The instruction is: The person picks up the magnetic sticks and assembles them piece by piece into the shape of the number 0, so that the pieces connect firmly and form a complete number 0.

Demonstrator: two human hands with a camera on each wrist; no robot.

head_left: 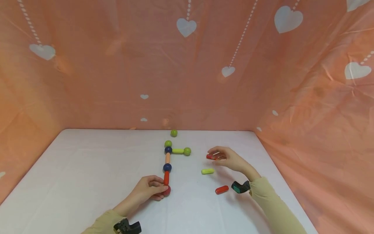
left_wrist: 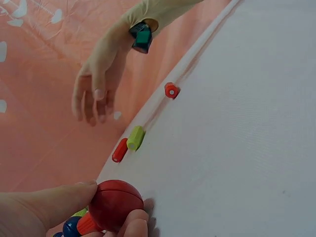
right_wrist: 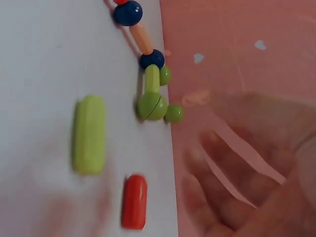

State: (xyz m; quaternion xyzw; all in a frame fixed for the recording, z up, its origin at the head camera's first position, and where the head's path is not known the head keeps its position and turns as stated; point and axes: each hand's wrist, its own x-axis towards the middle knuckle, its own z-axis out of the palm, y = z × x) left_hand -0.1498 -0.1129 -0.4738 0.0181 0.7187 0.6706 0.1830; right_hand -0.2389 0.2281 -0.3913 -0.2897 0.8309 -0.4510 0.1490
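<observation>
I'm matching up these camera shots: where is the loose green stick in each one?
Head: the loose green stick lies right of centre, just below the right hand's fingertips.
Left wrist: left of centre, slightly below mid-height.
Right wrist: left of centre, slightly below mid-height.
Shared landmark: the farther red stick, lying near it.

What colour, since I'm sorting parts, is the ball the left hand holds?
Dark red; the ball shows best in the left wrist view.

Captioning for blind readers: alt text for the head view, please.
A left hand pinches the red ball at the near end of a ball-and-rod chain on a white table; the right hand hovers above the farther red rod.
</observation>
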